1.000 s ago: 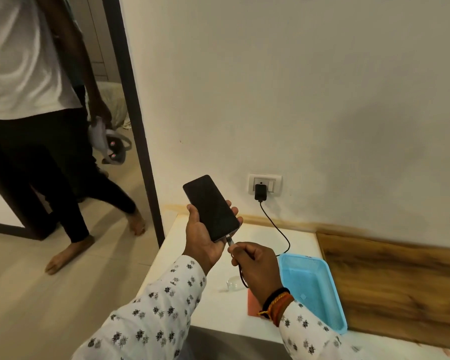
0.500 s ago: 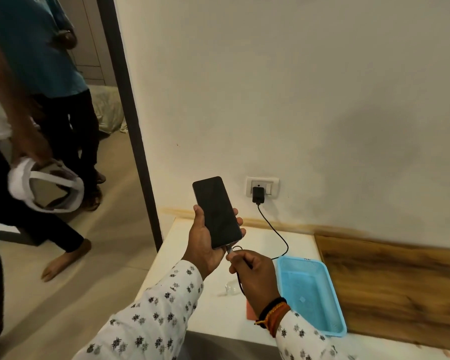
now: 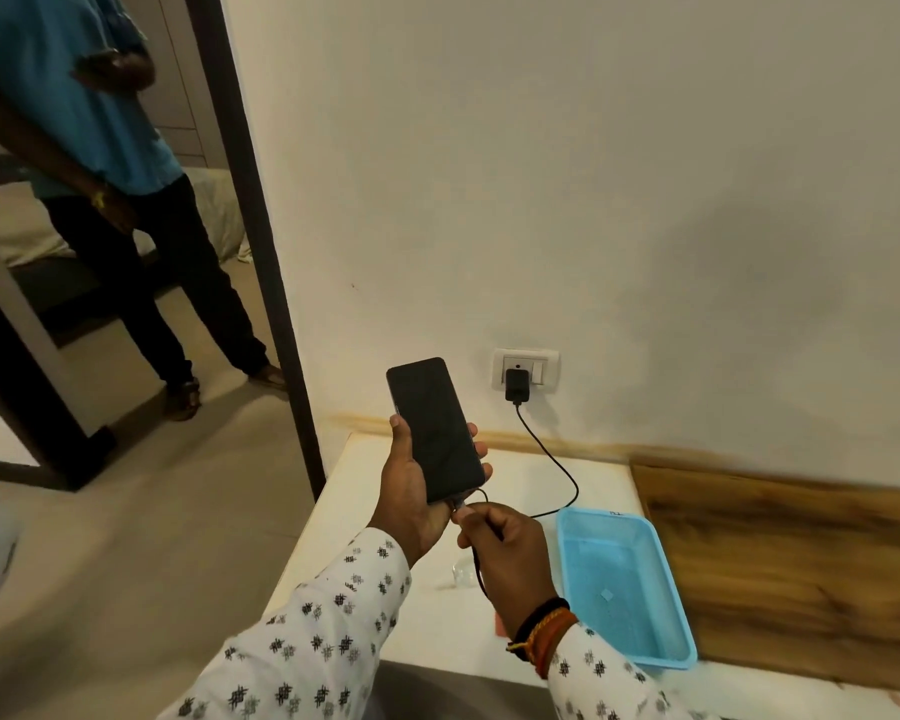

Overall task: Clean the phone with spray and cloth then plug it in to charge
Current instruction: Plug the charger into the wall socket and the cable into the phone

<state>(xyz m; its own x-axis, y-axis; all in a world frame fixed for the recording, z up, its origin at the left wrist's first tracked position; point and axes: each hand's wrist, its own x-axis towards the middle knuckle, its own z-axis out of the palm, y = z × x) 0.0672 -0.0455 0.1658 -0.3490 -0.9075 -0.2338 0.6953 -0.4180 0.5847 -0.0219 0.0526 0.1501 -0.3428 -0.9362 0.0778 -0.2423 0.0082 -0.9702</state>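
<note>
Left hand [image 3: 411, 491] is gripping the phone [image 3: 435, 431], screen dark; right hand [image 3: 500, 543] fingers are pinching the cable plug [image 3: 459, 506] at its port. Charger [image 3: 517, 385] is sitting in the socket; seating likely all that remains.

We find no writing we can read; the dark mark on the blue tray's [image 3: 625, 584] rim, right of our grip, stays illegible.

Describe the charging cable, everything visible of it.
The charging cable is thin and black. It leaves the black adapter plugged into the white wall socket, hangs down, loops slackly over the white table by the blue tray, and ends at the phone's bottom edge, its plug pinched by the right hand.
</note>
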